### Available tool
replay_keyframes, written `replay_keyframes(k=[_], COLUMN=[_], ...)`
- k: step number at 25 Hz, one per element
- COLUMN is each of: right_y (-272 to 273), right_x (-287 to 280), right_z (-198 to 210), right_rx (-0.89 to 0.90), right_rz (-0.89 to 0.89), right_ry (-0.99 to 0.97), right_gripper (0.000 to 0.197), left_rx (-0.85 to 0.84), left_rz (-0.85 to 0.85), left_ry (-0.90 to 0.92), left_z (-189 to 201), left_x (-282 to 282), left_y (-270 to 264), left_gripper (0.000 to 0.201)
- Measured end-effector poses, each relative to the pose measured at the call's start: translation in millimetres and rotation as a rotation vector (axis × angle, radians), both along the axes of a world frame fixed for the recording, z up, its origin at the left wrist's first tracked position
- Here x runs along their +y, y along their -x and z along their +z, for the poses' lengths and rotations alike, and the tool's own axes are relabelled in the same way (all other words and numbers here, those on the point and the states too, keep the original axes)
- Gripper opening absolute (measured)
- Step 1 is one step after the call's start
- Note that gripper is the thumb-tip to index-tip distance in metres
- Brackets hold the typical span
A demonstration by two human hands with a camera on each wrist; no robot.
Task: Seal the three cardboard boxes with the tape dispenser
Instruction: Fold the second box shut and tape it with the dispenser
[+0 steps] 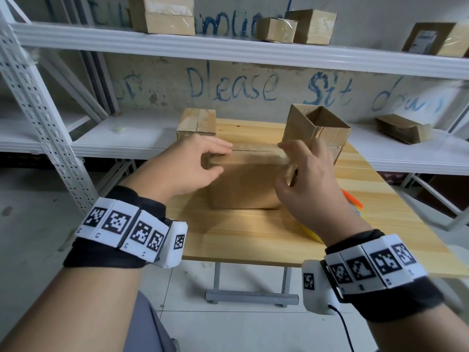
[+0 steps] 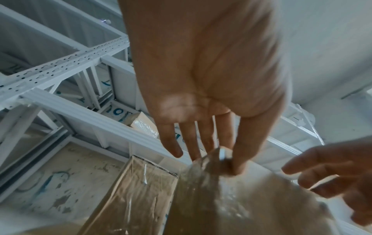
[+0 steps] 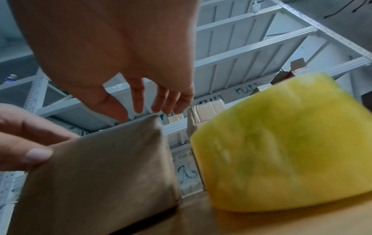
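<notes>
1. The near box (image 1: 245, 184) stands mid-desk (image 1: 253, 232).
2. Left hand (image 1: 189, 165) rests on its left top corner, grip spread.
3. Right hand (image 1: 308, 179) is at its right top edge, grip loosely spread.
4. The tape dispenser (image 3: 281, 151) lies just right of the box.

Brown cardboard boxes (image 1: 243, 184), yellow tape roll (image 3: 281, 143), pale wood table (image 1: 253, 232), black-and-white patterned wristbands (image 1: 132, 227)

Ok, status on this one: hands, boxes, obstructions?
Both hands open: left hand and right hand at near box. Far-right box unsealed. Tape dispenser lies beside it, unheld.
</notes>
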State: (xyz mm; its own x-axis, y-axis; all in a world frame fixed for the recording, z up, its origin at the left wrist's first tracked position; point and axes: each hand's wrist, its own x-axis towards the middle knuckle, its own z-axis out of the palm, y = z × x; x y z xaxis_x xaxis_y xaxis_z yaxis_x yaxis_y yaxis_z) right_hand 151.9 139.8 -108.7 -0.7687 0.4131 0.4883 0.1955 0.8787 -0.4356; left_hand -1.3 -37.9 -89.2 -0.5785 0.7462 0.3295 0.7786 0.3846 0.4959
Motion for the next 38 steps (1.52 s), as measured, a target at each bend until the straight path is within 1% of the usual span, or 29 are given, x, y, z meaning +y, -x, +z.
replay_keyframes(k=[2,4,6,7,11,14,16,19,23,24,28,33,35,38], right_y=[-3,-5,-6,-7,-9,-10,-13,-16,-17,-17,-19,-19,-17,-18], right_x=[6,8,6,5,-1,1,3,10,11,11,12,14,14,13], right_z=[1,2,3,3,5,4,3,2,-1,-3,-2,-3,-5,-6], right_rx=[-0.037,-0.076,-0.129,-0.15,-0.148,-0.123,-0.106,-0.133,-0.189,-0.18,-0.094,0.009,0.051,0.11], right_rz=[-0.027,0.031,0.081,0.105,0.181,0.19,0.228,0.278,0.346,0.349,0.33,0.331,0.329,0.324], right_ry=[0.047,0.132,0.186,0.192,0.155,0.131,0.125,0.071,-0.087,-0.094,-0.011,0.062,0.077,0.015], right_gripper=[0.062,0.071,0.072,0.07,0.052,0.046,0.043,0.042,0.046,0.044,0.037,0.034,0.032,0.026], left_rx=[0.001,-0.03,-0.084,-0.1,-0.122,-0.159,-0.179,-0.196,-0.207,-0.211,-0.228,-0.243,-0.207,-0.123], left_rz=[0.016,0.018,-0.011,-0.021,-0.034,-0.052,-0.051,-0.058,-0.061,-0.062,-0.08,-0.086,-0.077,0.023], left_ry=[-0.012,-0.035,-0.09,-0.117,-0.147,-0.154,-0.161,-0.176,-0.172,-0.17,-0.169,-0.166,-0.135,-0.07], left_z=[-4,-7,-8,-8,-11,-13,-14,-15,-15,-15,-13,-13,-14,-13], left_x=[0,0,0,1,0,-3,-5,-6,-6,-6,-8,-7,-6,-5], left_y=[5,8,10,11,15,17,18,19,18,18,17,17,17,14], left_gripper=[0.043,0.043,0.044,0.044,0.046,0.049,0.05,0.05,0.05,0.05,0.051,0.05,0.045,0.04])
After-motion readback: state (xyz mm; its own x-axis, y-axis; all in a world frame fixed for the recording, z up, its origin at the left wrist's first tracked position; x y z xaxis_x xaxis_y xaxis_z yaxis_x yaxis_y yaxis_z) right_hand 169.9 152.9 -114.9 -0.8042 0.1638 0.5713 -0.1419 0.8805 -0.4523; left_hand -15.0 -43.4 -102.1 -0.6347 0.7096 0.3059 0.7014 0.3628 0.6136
